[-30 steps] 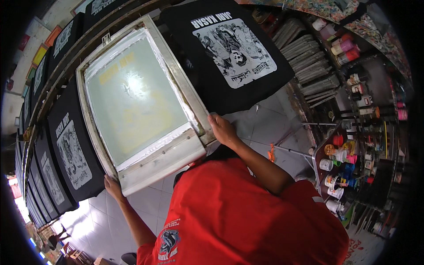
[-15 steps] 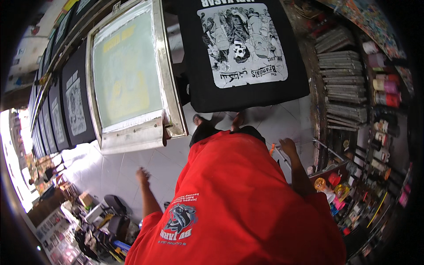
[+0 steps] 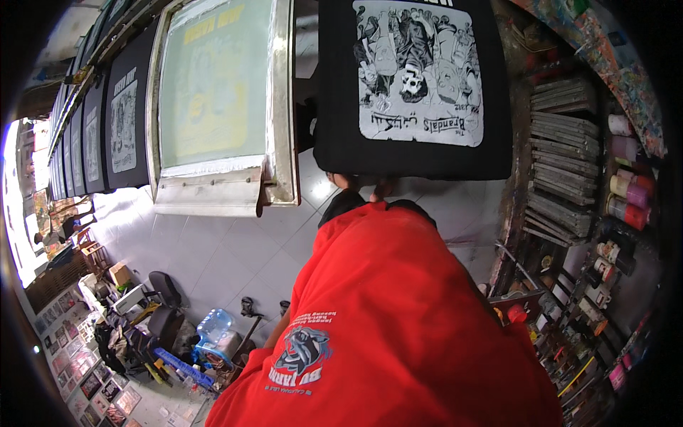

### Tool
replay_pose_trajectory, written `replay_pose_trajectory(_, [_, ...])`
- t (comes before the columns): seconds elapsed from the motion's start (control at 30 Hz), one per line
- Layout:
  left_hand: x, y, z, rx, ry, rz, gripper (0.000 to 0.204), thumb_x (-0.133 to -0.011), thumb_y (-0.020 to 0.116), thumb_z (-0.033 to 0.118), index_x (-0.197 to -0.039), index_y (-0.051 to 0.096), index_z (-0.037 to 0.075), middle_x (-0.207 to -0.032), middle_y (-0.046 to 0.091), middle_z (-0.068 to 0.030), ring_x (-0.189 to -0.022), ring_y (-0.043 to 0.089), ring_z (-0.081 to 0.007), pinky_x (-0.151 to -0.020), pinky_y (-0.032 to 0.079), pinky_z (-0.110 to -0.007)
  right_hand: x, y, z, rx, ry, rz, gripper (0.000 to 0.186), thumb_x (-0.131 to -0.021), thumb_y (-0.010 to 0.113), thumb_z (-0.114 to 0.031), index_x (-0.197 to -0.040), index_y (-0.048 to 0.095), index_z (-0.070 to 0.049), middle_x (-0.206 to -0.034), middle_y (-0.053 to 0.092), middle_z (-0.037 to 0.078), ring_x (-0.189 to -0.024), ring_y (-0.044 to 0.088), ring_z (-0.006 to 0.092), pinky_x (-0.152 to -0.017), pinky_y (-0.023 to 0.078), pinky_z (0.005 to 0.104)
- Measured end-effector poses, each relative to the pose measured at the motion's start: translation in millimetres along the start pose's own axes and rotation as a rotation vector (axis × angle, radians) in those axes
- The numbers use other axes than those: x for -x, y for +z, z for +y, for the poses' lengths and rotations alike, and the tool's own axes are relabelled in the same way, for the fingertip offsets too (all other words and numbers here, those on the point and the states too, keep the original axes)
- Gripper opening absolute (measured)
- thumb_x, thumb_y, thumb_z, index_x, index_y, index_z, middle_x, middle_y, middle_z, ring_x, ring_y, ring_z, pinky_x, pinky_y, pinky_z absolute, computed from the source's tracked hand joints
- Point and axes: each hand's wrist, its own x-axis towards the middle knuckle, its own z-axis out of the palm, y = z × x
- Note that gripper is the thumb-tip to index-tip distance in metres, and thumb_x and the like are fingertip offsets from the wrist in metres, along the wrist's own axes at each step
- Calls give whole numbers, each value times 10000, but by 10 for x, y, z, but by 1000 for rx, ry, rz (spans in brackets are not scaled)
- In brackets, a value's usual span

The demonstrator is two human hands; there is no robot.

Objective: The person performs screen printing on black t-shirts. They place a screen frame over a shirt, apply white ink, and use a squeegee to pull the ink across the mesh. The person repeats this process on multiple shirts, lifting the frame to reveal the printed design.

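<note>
A metal-framed printing screen (image 3: 213,99) is seen resting, unheld, just left of a black shirt (image 3: 413,85) with a white printed picture, spread flat. Neither hand is in view: both arms are hidden behind the red shirt (image 3: 384,327), below the black shirt, so their grip cannot be told. Stacked frames (image 3: 562,156) lie right of the black shirt.

one screen frame (image 3: 217,107), five printed black shirts (image 3: 413,85)

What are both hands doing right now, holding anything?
Left hand: not in view, hidden behind the red shirt.
Right hand: not in view either.
The screen-printing frame stands untouched.
</note>
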Motion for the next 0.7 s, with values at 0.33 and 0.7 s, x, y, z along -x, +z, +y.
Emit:
replay_pose_trajectory(0.33, [869,167,393,242,31,-48,446,-981,502,358,-1232,566,-5,-1233,578,-122,-1089,560,-215,-944,436,-349,1076,-817,-1177,-585,-291,-176,582,-1002,358,-438,-1416,373,-28,-1436,410,150,-1309,409,272,-1095,316,374])
replay_pose_trajectory(0.7, [996,-31,1119,77,23,-467,620,-1011,381,485,-1363,476,-16,-1420,464,-157,-1316,425,-231,-1118,293,-343,1001,-1235,-1389,-253,-36,-270,616,-975,444,-417,-1421,385,3,-1347,546,176,-1268,494,245,-1051,373,347])
